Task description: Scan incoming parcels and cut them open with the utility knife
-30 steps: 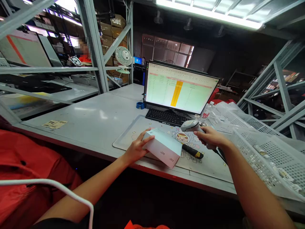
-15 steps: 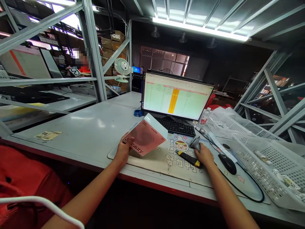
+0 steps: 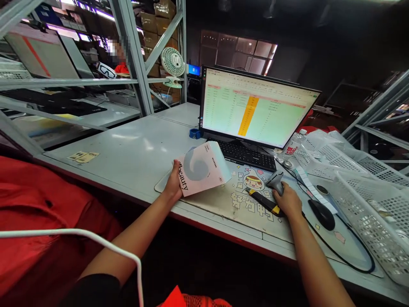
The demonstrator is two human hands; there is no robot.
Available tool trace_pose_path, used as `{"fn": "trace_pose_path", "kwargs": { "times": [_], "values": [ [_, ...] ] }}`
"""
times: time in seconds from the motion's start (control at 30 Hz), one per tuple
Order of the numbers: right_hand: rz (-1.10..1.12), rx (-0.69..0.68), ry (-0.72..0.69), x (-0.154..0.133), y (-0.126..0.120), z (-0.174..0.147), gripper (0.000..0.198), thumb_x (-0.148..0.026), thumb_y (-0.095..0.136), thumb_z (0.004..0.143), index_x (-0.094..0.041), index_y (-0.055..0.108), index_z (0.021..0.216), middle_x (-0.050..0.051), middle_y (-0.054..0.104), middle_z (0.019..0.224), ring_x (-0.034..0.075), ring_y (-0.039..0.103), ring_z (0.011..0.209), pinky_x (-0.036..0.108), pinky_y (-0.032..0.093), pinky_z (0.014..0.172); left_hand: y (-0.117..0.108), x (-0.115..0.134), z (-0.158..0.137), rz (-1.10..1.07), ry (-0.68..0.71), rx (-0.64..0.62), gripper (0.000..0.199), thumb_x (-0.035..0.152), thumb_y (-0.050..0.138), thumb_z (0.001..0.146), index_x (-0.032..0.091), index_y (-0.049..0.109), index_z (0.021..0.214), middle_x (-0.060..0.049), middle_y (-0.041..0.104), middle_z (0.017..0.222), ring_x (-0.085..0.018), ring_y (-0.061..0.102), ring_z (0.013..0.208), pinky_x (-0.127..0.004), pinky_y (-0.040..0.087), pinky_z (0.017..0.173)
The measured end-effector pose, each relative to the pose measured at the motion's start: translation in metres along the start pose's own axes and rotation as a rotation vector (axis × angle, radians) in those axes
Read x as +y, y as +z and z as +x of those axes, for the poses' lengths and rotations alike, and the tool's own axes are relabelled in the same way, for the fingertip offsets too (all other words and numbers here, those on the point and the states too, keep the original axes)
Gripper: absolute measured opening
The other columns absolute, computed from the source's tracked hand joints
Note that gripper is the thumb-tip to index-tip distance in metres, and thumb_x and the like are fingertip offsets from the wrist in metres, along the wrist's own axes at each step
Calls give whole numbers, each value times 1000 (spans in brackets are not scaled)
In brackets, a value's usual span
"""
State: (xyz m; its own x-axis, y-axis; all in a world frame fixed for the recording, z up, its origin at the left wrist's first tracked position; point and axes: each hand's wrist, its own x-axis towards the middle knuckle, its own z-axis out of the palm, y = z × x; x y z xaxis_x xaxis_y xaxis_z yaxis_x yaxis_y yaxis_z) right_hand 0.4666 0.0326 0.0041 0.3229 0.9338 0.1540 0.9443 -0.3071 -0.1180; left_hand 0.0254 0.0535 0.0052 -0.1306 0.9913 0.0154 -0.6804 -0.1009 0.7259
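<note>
A pink box (image 3: pixel 204 170) with "beauty" printed on it is tilted above the desk's front part. My left hand (image 3: pixel 174 183) is closed on its left edge, thumb on the printed face. Farther right, my right hand (image 3: pixel 289 200) is wrapped round the handle of a grey barcode scanner (image 3: pixel 275 182), whose head points up and left. A black and yellow box cutter (image 3: pixel 263 201) lies on the cartoon desk mat (image 3: pixel 220 209), just left of that hand. Part of the scanner's handle is hidden by my fingers.
A monitor (image 3: pixel 255 106) showing a spreadsheet stands behind a black keyboard (image 3: pixel 244 154). On the right are a mouse (image 3: pixel 322 214), a cable and white plastic baskets (image 3: pixel 367 213). A blue tape roll (image 3: pixel 194 133) sits left of the monitor. Beyond the metal frame is another person.
The box has turned so its printed face shows more squarely toward me. My right hand still grips the scanner. The camera view has tilted downward.
</note>
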Motion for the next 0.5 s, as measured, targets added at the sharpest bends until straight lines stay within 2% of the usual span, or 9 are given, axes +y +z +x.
{"fn": "trace_pose_path", "kwargs": {
  "times": [0.2,0.5],
  "values": [
    [9,8,2,-1,0,-1,64,-47,49,105,-14,46,159,24,65,143,39,64,128,51,53,100,-1,2,-7,38,-1,-64,77,76,58,99,13,64,143,-19,78,120,-37,72,123,-48,62,104],
    [-2,8,4,-3,-4,-3,62,-45,47,106,-12,45,159,22,65,143,38,63,130,50,53,101,-2,7,-12,-5,-67,-50,71,77,68,90,13,73,121,-17,80,107,-40,73,118,-49,64,100]
  ]
}}
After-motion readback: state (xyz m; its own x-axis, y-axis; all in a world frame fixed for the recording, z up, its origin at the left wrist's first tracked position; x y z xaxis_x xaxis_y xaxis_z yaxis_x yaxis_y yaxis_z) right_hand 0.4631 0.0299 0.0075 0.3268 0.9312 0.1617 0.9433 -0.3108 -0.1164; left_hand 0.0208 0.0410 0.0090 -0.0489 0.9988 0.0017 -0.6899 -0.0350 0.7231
